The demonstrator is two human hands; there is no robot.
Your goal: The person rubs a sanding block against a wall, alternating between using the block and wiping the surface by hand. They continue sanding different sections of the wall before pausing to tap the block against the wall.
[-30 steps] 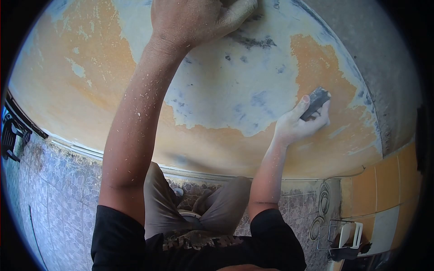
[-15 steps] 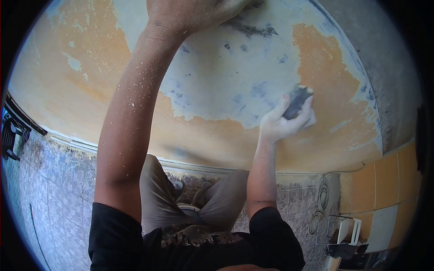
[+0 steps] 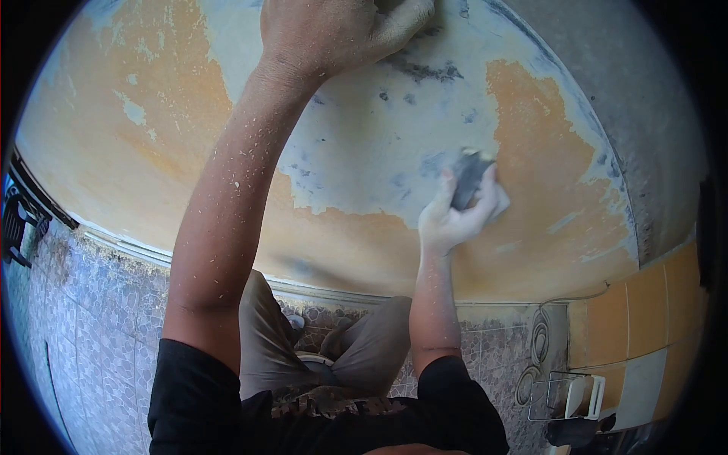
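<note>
A wall (image 3: 356,159) with orange paint and bare whitish, grey-spotted patches fills the upper view. Against it, my right hand (image 3: 459,216), coated in white dust, grips a dark grey block (image 3: 471,179) between thumb and fingers. At the top edge of the view is my left hand (image 3: 326,34), its thumb stretched out to the right near the wall; the other fingers are hidden or out of view. Pale flecks cover my left forearm.
Below the wall lies a patterned tile floor (image 3: 98,326). A coiled hose (image 3: 539,337) and a white and metal rack (image 3: 578,397) are at the lower right, beside orange tiles (image 3: 647,311). A dark chair (image 3: 21,227) stands at the far left.
My right hand has moved left with the block, which is slightly lower. My left hand appears slightly lower and further right, and the whole view has shifted a little.
</note>
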